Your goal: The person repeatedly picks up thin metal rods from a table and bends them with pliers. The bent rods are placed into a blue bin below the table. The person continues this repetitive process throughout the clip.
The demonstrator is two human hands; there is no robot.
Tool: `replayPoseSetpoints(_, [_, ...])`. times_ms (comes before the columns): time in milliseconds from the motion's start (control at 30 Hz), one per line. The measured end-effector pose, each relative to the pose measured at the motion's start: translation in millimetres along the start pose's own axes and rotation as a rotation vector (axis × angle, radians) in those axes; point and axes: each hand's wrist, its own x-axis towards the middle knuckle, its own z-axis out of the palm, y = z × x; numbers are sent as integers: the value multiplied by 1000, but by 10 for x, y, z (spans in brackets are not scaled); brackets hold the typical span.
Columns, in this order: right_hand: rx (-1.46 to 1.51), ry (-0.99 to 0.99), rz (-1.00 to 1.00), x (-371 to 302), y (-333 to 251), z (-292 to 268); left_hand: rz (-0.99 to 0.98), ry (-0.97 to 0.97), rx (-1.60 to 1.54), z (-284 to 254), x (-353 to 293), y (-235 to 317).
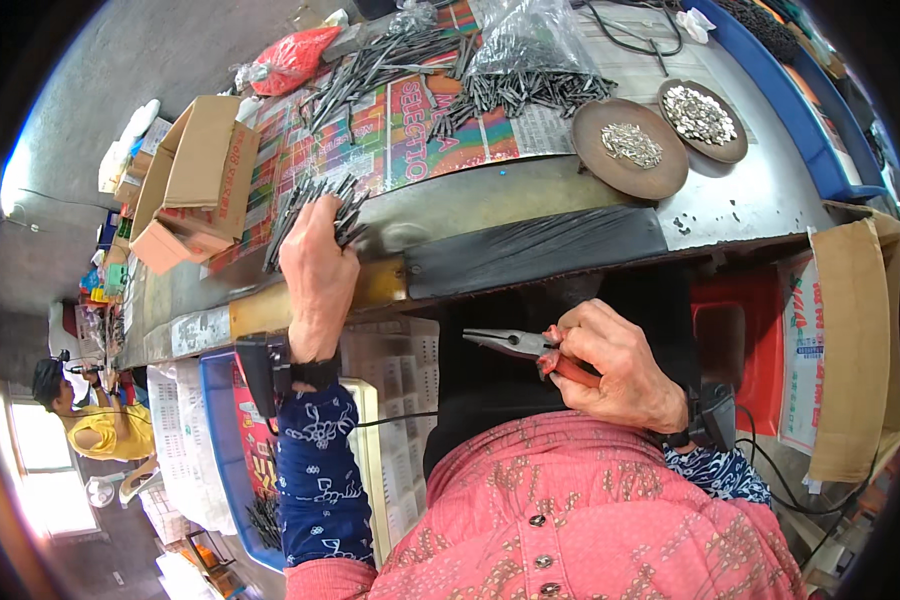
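Observation:
My left hand [317, 265] is at the table's near edge, with its fingers curled down into a small pile of thin black strips [292, 212]. The fingers close on some of them, though the tips are partly hidden among the strips. My right hand [615, 360], held in front of my body below the table edge, grips a pair of needle-nose pliers [515, 342] by the red handles. The grey jaws point left, with a narrow gap along them, and nothing visible sits between them.
An open cardboard box [202, 165] stands left on the table. Farther back lie more black strips [530, 95] under a plastic bag, and a red bag [295, 60]. Two round brown dishes [610, 178] hold small metal pieces. Blue trays [770, 110] line the right. A person in yellow [110, 425] sits far left.

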Motion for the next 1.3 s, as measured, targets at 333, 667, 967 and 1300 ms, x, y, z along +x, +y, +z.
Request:
replayPoseSetpoints(333, [-250,126,-144,86,-225,-180,-578,-198,-1382,-509,-649,924])
replayPoseSetpoints(667, [-394,127,-225,56,-362,-196,-818,-309,-1686,-589,-974,1040])
replayPoseSetpoints(967, [-402,80,-243,24,-382,-205,-856,-340,-1695,-607,-1042,1005])
replayPoseSetpoints(1300, [250,-256,59,-16,-211,-212,-324,-158,-1103,-474,-1173,1087])
